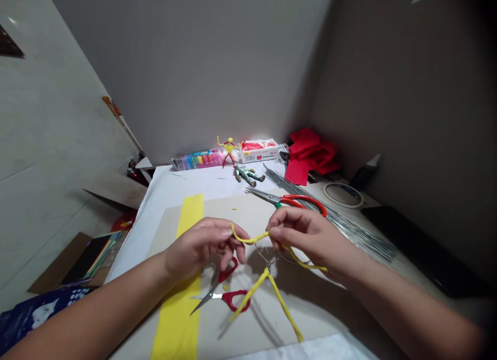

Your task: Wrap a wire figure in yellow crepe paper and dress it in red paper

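Note:
Between my hands is a wire figure point(286, 306), its arms and legs wrapped in yellow paper and its twisted wire body bare. My left hand point(207, 242) pinches one yellow arm near its bent end. With thumb and fingertips, my right hand point(301, 230) grips the upper part where the two arms meet; the other arm sticks out below that hand. Both yellow legs spread downward above the board. Small scissors with red handles point(237, 299) lie spread apart under the figure, beside a strip of yellow paper point(176, 318).
Larger scissors with orange-red handles point(306, 198) lie beyond my right hand, by a bundle of wires point(349, 225). At the back are a finished-looking yellow and red figure point(229, 149), a green toy figure point(248, 175), a box point(259, 151), red paper point(310, 155) and a tape roll point(343, 194).

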A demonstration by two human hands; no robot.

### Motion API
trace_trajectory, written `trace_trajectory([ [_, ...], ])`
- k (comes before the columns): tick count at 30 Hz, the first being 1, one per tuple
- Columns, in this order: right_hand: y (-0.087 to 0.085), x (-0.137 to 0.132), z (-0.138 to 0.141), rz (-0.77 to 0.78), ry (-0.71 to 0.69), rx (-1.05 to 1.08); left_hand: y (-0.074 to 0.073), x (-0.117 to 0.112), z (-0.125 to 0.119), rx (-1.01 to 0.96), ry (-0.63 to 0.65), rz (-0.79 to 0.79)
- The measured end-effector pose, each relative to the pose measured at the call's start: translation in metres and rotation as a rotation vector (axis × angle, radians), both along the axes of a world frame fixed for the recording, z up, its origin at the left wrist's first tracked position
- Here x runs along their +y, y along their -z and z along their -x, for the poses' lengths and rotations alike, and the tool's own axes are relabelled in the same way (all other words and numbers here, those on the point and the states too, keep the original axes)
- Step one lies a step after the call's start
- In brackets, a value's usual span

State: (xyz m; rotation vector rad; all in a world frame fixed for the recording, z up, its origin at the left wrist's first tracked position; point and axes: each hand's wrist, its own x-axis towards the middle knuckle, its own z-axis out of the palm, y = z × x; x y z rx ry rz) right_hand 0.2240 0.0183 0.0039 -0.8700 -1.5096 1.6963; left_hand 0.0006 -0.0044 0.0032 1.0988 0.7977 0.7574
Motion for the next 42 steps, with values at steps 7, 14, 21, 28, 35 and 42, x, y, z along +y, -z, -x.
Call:
trace_trajectory([
  [7,0.002,-0.006,0.009,-0.016,0.038,-0.031,0.007,-0.006,-0.014,0.312,0.120,0.062],
  [14,0.010,-0.003,0.008,-0.018,0.014,0.018,0.003,-0.013,-0.016,0.401,0.035,0.056],
  [21,0.008,0.005,-0.002,-0.027,-0.025,-0.084,0.004,-0.011,-0.015,0.343,-0.183,0.028],
  [28,0.013,-0.009,0.008,-0.369,0.209,-0.142,0.004,-0.013,-0.015,0.262,-0.240,0.043],
  [35,0.012,-0.012,0.010,-0.496,0.274,-0.045,0.004,-0.016,-0.019,0.195,-0.200,0.062],
  [42,0.012,-0.010,0.009,-0.192,0.183,0.138,0.000,-0.019,-0.015,0.283,-0.158,-0.081],
])
